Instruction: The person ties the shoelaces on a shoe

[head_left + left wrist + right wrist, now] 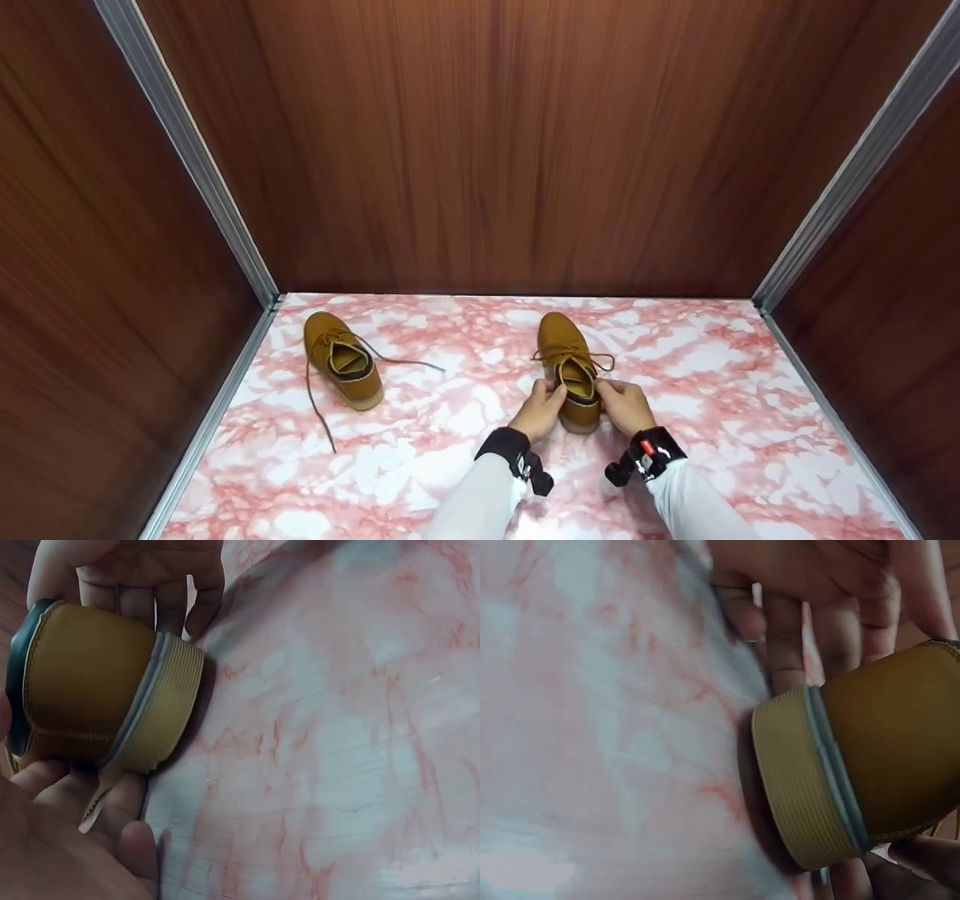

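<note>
A tan lace-up shoe (560, 334) stands on the floor with its toe pointing away from me, its lace tied across the front. My left hand (541, 409) pinches the left side of its opening, thumb up at the rim. On the opposite side my right hand (625, 405) pinches the rim in the same way. In the left wrist view the heel (94, 675) shows between both hands, fingers low along the sides. The ridged sole (795, 780) rests close to the floor in the right wrist view.
A matching tan shoe (360, 386) stands to the left, its lace (319, 412) loose and trailing on both sides. Red-and-white marbled floor (465, 442) lies beneath. Dark wood panels (480, 150) with grey metal edging (210, 180) close off the back and sides.
</note>
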A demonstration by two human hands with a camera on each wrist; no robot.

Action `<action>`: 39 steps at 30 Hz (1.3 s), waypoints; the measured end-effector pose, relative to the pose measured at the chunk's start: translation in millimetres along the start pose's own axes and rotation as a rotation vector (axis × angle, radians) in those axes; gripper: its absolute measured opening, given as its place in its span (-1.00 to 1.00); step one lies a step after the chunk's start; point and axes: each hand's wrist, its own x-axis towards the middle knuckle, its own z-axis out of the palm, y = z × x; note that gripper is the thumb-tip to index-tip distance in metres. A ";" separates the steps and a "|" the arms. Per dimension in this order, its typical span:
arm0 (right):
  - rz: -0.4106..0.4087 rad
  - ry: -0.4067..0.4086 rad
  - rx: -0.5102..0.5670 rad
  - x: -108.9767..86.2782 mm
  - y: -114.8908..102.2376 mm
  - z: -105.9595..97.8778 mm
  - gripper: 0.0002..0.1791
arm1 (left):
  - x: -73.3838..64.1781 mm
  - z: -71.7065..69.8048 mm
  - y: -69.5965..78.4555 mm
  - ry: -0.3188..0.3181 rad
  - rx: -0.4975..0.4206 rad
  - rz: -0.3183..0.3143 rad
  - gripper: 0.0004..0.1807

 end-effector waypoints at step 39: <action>0.086 -0.010 0.052 3.6 5.2 9.9 -0.15 | 3.5 13.2 -9.8 0.024 0.010 0.009 -0.24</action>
